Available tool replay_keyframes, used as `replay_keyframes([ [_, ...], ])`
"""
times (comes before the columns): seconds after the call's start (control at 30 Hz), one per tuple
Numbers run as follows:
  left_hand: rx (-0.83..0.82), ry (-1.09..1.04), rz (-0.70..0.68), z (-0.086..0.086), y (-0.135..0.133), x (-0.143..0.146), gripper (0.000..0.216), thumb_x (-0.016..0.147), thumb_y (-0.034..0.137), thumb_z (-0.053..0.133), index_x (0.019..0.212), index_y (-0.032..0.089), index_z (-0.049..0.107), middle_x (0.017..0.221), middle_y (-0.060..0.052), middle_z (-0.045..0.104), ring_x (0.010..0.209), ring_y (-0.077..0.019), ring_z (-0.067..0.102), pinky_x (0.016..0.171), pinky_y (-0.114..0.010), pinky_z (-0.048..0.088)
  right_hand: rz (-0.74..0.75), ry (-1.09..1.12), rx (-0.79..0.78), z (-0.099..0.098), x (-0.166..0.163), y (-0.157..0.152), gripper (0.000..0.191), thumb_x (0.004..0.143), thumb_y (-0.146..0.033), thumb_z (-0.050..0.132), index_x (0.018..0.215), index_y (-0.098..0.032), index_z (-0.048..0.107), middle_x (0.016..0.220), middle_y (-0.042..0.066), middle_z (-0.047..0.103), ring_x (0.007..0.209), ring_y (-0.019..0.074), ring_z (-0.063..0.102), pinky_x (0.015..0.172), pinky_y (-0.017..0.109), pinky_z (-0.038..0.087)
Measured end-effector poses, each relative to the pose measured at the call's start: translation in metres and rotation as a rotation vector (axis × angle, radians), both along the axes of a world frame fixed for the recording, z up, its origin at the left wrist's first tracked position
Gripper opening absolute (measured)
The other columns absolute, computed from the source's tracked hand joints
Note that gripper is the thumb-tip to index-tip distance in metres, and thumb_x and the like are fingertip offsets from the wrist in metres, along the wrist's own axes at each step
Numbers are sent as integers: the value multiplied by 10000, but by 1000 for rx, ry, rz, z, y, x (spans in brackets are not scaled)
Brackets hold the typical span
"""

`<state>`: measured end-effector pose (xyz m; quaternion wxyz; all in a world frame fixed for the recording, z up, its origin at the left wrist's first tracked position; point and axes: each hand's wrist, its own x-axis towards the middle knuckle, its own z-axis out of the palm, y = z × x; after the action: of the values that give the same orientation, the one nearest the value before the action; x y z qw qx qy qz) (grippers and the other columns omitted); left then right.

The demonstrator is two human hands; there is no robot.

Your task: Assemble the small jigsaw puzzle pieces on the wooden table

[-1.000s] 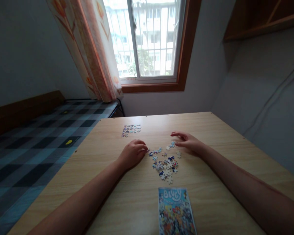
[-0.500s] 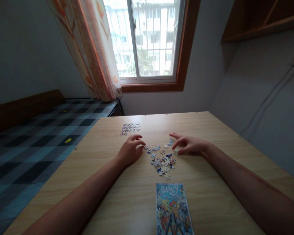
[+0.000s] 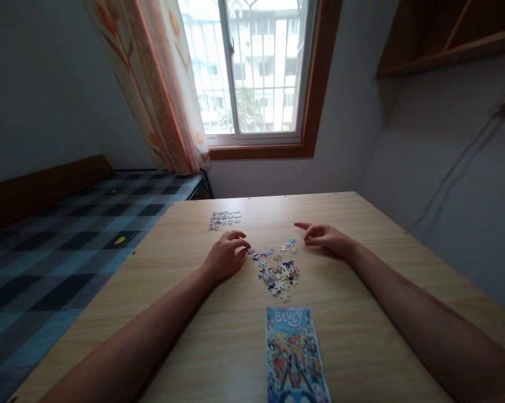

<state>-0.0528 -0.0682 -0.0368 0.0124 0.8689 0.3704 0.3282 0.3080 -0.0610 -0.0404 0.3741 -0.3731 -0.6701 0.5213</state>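
Observation:
My left hand (image 3: pixel 226 257) rests on the table with bent fingers, and its thumb and index fingertips close on a small puzzle piece (image 3: pixel 251 251). Beside it runs a short line of bluish pieces (image 3: pixel 264 253). My right hand (image 3: pixel 327 238) hovers just right of a small group of loose pieces (image 3: pixel 288 245); its index finger points left, the other fingers are partly curled, and nothing shows in it. Between the hands and nearer to me lies a heap of mixed puzzle pieces (image 3: pixel 280 277), some pale side up, some coloured.
Rows of puzzle pieces (image 3: pixel 225 218) lie at the table's far left. A colourful "Bluey" picture sheet or box (image 3: pixel 295 352) lies near me. The wooden table (image 3: pixel 370 347) stands below a window, with a checked bed (image 3: pixel 88 240) to the left and a shelf (image 3: pixel 449 56) upper right.
My right hand has let go of a pale piece beside the small group and drawn back up and to the right. My left hand stays nearly in place. The view shifts slightly.

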Motion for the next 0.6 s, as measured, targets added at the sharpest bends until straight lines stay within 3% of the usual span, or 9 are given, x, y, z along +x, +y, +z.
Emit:
replay_keyframes([
  [0.13, -16, 4, -57, 3, -4, 3, 148, 849, 147, 621, 844, 218, 751, 936, -57, 687, 877, -184, 622, 839, -350, 535, -173, 64, 37, -10, -3, 3, 300, 657, -446, 862, 800, -209, 748, 1379, 122, 603, 1300, 310, 530, 1126, 493, 345],
  [0.4, -68, 78, -104, 7, -9, 3, 191, 820, 124, 602, 885, 219, 755, 912, -45, 690, 809, -154, 633, 768, -284, 518, -176, -118, 213, -18, -14, 4, 198, 710, -372, 771, 777, -186, 757, 1244, 129, 658, 1111, 262, 636, 995, 411, 475],
  [0.6, -154, 173, -163, 15, -21, 10, 201, 816, 148, 586, 895, 230, 752, 786, -3, 701, 611, -115, 597, 602, -234, 464, -380, -225, 381, -27, -16, 9, 97, 717, -259, 670, 749, -195, 736, 1074, 109, 707, 993, 240, 673, 882, 380, 544],
])
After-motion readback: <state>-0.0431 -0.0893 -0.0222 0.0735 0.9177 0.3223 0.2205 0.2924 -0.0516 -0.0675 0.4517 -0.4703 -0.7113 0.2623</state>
